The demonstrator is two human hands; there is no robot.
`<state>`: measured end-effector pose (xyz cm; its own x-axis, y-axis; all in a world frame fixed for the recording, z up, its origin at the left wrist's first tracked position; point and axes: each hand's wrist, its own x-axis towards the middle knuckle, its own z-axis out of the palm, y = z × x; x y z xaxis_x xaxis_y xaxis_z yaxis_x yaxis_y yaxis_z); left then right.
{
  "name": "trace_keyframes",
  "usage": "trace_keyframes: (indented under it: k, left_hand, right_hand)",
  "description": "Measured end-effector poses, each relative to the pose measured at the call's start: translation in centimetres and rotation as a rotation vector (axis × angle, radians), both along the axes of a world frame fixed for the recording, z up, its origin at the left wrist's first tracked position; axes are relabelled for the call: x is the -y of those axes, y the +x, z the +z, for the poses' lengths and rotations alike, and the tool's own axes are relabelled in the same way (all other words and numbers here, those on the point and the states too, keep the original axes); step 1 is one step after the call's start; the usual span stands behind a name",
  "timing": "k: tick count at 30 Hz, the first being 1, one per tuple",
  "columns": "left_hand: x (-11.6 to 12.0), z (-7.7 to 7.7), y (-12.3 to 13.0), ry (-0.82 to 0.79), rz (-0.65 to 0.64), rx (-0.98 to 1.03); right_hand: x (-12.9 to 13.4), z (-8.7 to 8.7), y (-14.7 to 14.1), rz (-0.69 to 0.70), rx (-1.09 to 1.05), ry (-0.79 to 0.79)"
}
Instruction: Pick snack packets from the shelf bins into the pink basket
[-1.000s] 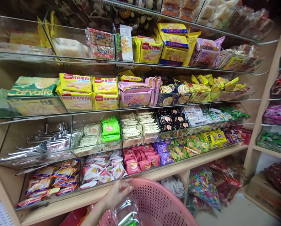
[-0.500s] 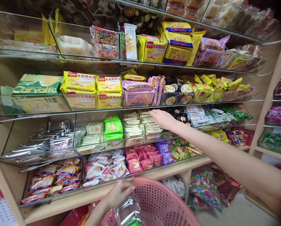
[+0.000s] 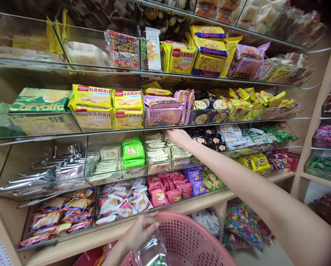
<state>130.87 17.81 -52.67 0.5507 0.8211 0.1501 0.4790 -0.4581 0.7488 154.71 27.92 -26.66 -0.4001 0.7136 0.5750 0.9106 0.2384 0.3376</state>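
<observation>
My right hand (image 3: pixel 179 138) reaches into the third shelf, over stacks of cream-coloured snack packets (image 3: pixel 157 153); its fingertips are partly hidden behind the shelf edge above, so its grip cannot be made out. Black packets (image 3: pixel 215 142) lie to its right. Bright green packets (image 3: pixel 133 150) stand farther left. Low in the view, my left hand (image 3: pixel 144 229) is curled over the rim of a pink perforated basket (image 3: pixel 195 236). Clear and silvery packaging (image 3: pixel 152 251) lies in the basket just below that hand.
Glass-fronted shelves hold yellow Kaman packs (image 3: pixel 91 96), a green Carvalfo box (image 3: pixel 40 99) and purple packs (image 3: pixel 164 111). Red packets (image 3: pixel 168 190) fill the bottom tier. A wooden ledge (image 3: pixel 79 236) runs above the basket's left side. Colourful bagged goods (image 3: pixel 244 223) lie below right.
My right hand has moved a little left and deeper over the cream packets. My left hand stays at the basket rim. The green content in the basket shows less.
</observation>
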Motion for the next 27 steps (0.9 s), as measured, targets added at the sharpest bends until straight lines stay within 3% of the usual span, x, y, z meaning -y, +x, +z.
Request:
trace_keyframes:
  k: [6, 12, 20, 27]
  left_hand:
    - [0.2, 0.8, 0.3, 0.018, -0.062, -0.003]
    - [0.2, 0.9, 0.4, 0.024, -0.073, -0.009]
    - [0.2, 0.7, 0.3, 0.022, -0.048, -0.006]
    - [0.0, 0.2, 0.0, 0.011, -0.033, -0.003]
  right_hand:
    - [-0.6, -0.4, -0.4, -0.006, -0.029, 0.029]
    - [0.4, -1.2, -0.4, -0.015, -0.069, 0.096]
    - [1.5, -3.4, 1.7, 0.285, -0.094, 0.369]
    - [2.6, -6.0, 3.4, 0.306, -0.141, 0.500]
